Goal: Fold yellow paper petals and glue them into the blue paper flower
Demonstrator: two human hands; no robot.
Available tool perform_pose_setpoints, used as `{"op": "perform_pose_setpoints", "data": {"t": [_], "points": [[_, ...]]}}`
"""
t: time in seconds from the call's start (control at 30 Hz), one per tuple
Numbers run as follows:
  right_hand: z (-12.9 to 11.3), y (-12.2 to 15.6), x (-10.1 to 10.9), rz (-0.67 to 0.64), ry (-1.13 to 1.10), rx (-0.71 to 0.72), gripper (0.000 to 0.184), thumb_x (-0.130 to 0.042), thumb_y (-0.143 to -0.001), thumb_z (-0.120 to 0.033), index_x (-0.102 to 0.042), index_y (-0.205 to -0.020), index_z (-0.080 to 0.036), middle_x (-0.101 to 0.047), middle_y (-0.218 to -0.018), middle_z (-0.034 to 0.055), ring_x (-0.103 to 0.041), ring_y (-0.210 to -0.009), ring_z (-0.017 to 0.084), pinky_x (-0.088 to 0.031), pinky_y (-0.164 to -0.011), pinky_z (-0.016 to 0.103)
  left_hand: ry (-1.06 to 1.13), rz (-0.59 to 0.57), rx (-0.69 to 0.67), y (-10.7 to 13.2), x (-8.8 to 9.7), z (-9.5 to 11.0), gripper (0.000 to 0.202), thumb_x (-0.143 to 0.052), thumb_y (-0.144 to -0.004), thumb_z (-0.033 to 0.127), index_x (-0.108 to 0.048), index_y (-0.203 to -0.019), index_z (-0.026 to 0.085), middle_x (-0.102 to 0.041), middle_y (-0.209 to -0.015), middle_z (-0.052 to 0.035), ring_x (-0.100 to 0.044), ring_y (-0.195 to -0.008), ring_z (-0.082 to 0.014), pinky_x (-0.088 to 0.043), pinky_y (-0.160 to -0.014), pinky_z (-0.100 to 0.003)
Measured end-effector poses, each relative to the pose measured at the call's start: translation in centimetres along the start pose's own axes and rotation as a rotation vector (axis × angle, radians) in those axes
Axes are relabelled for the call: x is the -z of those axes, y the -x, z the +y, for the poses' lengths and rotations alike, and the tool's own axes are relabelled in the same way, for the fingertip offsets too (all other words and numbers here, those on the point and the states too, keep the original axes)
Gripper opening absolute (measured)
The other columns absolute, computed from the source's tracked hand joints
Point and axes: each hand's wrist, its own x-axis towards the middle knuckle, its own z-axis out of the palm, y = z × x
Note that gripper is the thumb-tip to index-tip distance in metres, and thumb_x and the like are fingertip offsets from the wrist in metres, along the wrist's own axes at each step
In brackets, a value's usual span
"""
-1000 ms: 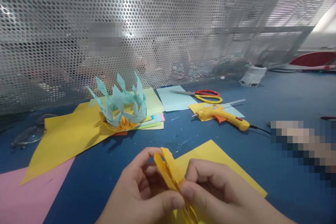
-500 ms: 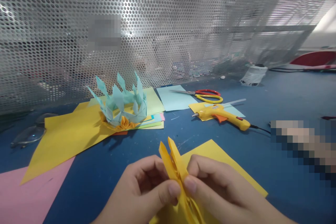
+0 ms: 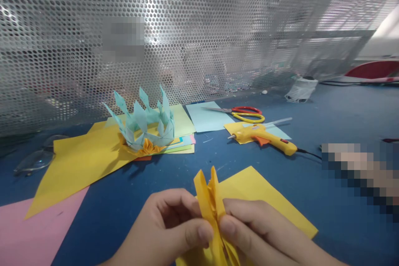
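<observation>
A folded piece of yellow-orange paper (image 3: 212,208) stands on end between my two hands, its layers parted at the top. My left hand (image 3: 170,222) pinches its left side between thumb and fingers. From the other side my right hand (image 3: 262,226) grips it, thumb pressed near the middle fold. Below both hands lies a flat yellow sheet (image 3: 264,191) on the blue table (image 3: 149,178). Part of the folded paper's lower end runs out of the picture.
A light-blue folded-paper crown (image 3: 145,122) sits on yellow paper (image 3: 84,162) at the left. Glasses (image 3: 35,160) and a pink sheet (image 3: 46,228) lie near it. Scissors (image 3: 246,114) and a yellow glue gun (image 3: 264,137) rest further back. A perforated metal screen (image 3: 193,29) stands behind.
The folded paper has turned more upright, and its top tips have shifted slightly right and spread apart. My right fingers have flattened against its side. Both hands keep their hold.
</observation>
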Motion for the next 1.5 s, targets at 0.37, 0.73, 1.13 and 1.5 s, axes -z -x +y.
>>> {"op": "perform_pose_setpoints", "data": {"t": [0.37,0.73,1.13,1.5], "points": [[0.0,-0.3,0.2,0.050,-0.345,-0.047,0.027,-0.061,-0.086,-0.049,-0.059,-0.081,-0.023,-0.058,-0.077,-0.0011,-0.053,-0.070,0.013,-0.044,-0.067,0.023,-0.036,0.000,-0.004,-0.2,-0.1,-0.2,0.024,-0.092,-0.053,0.031,-0.075,-0.066,0.019,-0.074,-0.068,0.0021,-0.066,-0.068,-0.0122,-0.050,-0.070,-0.021],[0.4,-0.9,0.5,-0.064,-0.464,-0.094,0.035,-0.070,-0.077,-0.054,-0.064,-0.080,-0.020,-0.063,-0.080,-0.0007,-0.057,-0.076,0.012,-0.047,-0.074,0.024,-0.103,0.022,0.020,-0.2,0.4,-0.1,0.026,-0.088,-0.060,0.037,-0.074,-0.069,0.017,-0.072,-0.069,0.0021,-0.062,-0.067,-0.0097,-0.046,-0.066,-0.018],[2.8,-1.5,-0.3,0.015,-0.468,0.009,0.034,-0.068,-0.081,-0.050,-0.049,-0.080,-0.023,-0.053,-0.077,-0.0021,-0.054,-0.073,0.013,-0.044,-0.069,0.027,-0.213,-0.166,0.010,-0.5,0.4,0.1,0.028,-0.079,-0.070,0.047,-0.080,-0.085,0.023,-0.072,-0.074,-0.0003,-0.059,-0.073,-0.0126,-0.044,-0.071,-0.019],[0.0,-2.1,3.9,0.347,0.584,0.272,0.012,-0.053,-0.088,-0.032,-0.058,-0.081,-0.024,-0.063,-0.078,-0.0007,-0.059,-0.076,0.015,-0.048,-0.070,0.027,-0.134,0.003,-0.013,-0.5,0.5,-0.2,0.025,-0.086,-0.062,0.038,-0.071,-0.062,0.018,-0.073,-0.081,-0.0001,-0.063,-0.074,-0.0125,-0.046,-0.068,-0.018]]}}
